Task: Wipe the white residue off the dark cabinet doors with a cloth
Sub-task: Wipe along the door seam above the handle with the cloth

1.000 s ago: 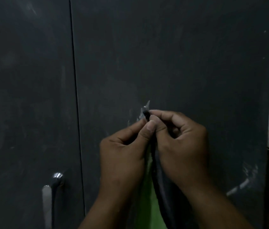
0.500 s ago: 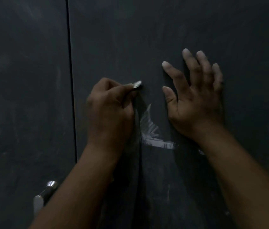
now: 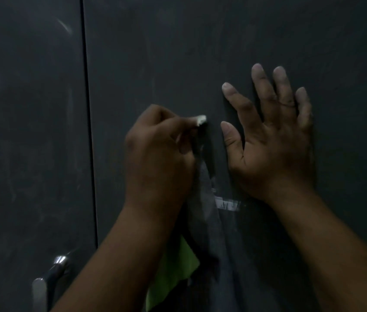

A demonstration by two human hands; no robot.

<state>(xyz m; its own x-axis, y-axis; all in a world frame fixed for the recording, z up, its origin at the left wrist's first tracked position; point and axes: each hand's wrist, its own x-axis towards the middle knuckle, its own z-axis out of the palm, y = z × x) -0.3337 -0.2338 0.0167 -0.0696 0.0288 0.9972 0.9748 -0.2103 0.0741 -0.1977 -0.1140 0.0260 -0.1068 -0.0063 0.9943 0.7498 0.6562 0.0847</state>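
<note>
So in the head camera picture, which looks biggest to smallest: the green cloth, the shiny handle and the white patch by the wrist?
1. Green cloth, biggest.
2. Shiny handle, smaller, though the picture's edge cuts it off.
3. White patch, smallest.
The cloth hangs nearer the camera, which may make it look bigger.

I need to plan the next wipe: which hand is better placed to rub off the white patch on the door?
Left. The left hand pinches the cloth, which hangs just beside the white residue. The right hand lies flat and empty on the cabinet door, seemingly bracing.
</note>
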